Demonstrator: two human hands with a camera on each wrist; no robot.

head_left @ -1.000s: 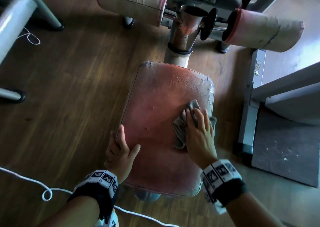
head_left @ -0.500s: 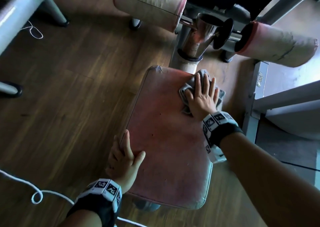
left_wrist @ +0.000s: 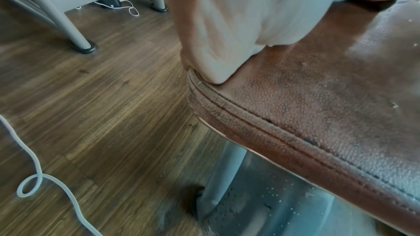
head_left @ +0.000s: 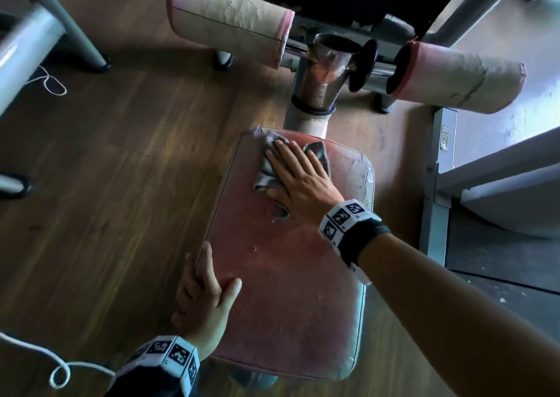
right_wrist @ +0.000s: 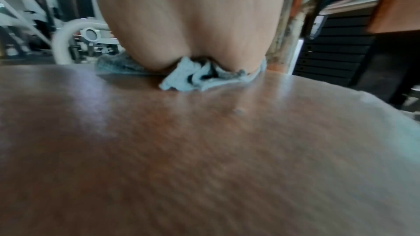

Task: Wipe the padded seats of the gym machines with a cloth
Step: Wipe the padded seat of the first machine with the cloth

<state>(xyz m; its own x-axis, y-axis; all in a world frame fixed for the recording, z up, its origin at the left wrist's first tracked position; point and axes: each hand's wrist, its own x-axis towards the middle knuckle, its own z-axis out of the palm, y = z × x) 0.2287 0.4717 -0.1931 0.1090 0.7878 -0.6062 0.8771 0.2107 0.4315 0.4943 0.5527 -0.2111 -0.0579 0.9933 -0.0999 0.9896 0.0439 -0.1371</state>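
Nearest the viewer, the left hand (head_left: 203, 298) rested on the near left edge of a worn red padded seat (head_left: 291, 275), fingers mostly straight along the rim and thumb spread onto the top, holding nothing. Only the left wrist view showed the seat's stitched piping (left_wrist: 261, 114) up close, with the thumb pressed beside the seam, and a pale metal post (left_wrist: 218, 177) under the seat. A white cord (head_left: 57, 375) looped over the wooden floor (head_left: 121, 199) to the left.

Farther along the seat, the right hand (head_left: 298, 181) lay flat, fingers straight and slightly spread, pressing a crumpled grey cloth (head_left: 265, 172) against the seat's far left corner. The right wrist view, blurred, showed what the head view hid: the cloth (right_wrist: 195, 76) bunched out from beneath the palm toward the wrist.

Beyond the seat stood a rusty metal column (head_left: 325, 78), with two cracked pink roller pads, one to the left (head_left: 230, 20) and one to the right (head_left: 454, 78), close above the cloth's end of the seat. A grey frame (head_left: 436, 184) stood to the right.
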